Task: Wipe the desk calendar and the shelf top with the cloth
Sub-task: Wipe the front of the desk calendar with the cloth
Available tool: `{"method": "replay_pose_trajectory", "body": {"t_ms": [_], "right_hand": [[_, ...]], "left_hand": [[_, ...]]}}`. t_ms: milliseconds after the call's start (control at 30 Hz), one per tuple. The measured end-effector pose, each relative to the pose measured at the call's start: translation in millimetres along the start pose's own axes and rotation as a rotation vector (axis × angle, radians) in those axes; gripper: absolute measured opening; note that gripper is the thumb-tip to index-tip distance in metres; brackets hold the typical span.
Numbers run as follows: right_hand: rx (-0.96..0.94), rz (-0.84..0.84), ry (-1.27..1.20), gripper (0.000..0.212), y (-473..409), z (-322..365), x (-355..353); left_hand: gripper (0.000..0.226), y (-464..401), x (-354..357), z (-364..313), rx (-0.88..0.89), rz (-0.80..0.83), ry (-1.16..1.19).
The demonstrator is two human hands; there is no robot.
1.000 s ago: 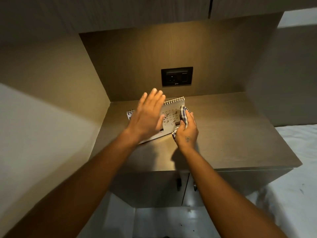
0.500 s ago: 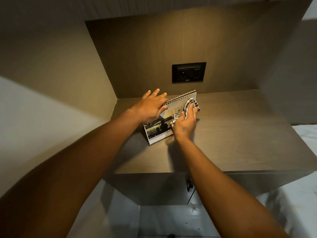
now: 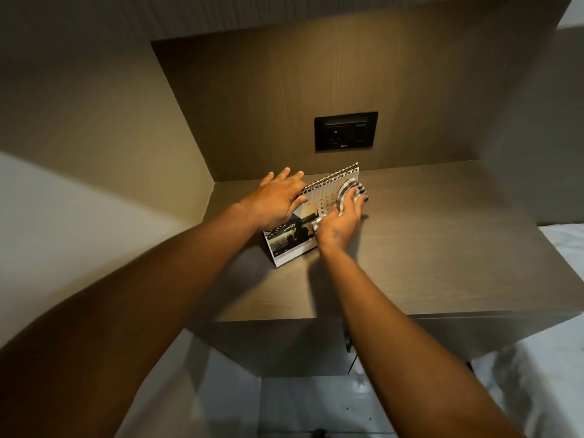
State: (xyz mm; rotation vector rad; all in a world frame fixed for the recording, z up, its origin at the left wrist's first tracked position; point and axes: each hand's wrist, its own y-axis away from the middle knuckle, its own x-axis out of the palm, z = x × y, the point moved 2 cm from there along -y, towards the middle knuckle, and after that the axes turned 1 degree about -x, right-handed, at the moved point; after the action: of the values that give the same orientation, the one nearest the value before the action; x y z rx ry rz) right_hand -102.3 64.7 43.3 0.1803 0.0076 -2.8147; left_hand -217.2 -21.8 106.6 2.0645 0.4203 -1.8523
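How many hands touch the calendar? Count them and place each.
2. The left hand steadies the calendar at its spiral edge; the right hand presses the cloth against its front page.

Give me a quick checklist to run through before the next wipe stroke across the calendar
1. Cloth in the right hand: ok, checked cloth bunched under the fingers.
2. Cloth touching the desk calendar face: ok, pressed near the upper right, below the spiral binding.
3. Left hand steadying the calendar: ok, resting on its top left edge.
4. Calendar standing on the shelf top: ok, upright and tilted.
5. Space to the right for the stroke: ok, bare shelf there.
6. Calendar face already clean: cannot tell.
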Motion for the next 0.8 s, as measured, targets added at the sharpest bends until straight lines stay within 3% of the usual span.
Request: {"method": "replay_pose_trajectory", "body": {"t_ms": [167, 433, 633, 800], "right_hand": [[-0.021, 0.082, -0.039, 0.059, 74.6, -8.0, 30.2], [0.031, -0.012, -0.025, 0.064, 0.5, -1.8, 5.9], [-0.005, 0.060, 0.046, 0.065, 59.5, -23.2, 29.4], [-0.052, 0.097, -0.082, 0.059, 72.7, -9.7, 41.8]], "left_hand": [[0.048, 1.9, -2.7, -0.6, -0.005, 0.018, 0.013], [0.047, 3.9, -5.6, -4.7, -0.031, 0.029, 0.023], [0.049, 4.7, -5.5, -5.6, -0.026, 0.044, 0.021], [0.053, 4.0, -4.5, -4.1, -0.038, 0.053, 0.018]]}}
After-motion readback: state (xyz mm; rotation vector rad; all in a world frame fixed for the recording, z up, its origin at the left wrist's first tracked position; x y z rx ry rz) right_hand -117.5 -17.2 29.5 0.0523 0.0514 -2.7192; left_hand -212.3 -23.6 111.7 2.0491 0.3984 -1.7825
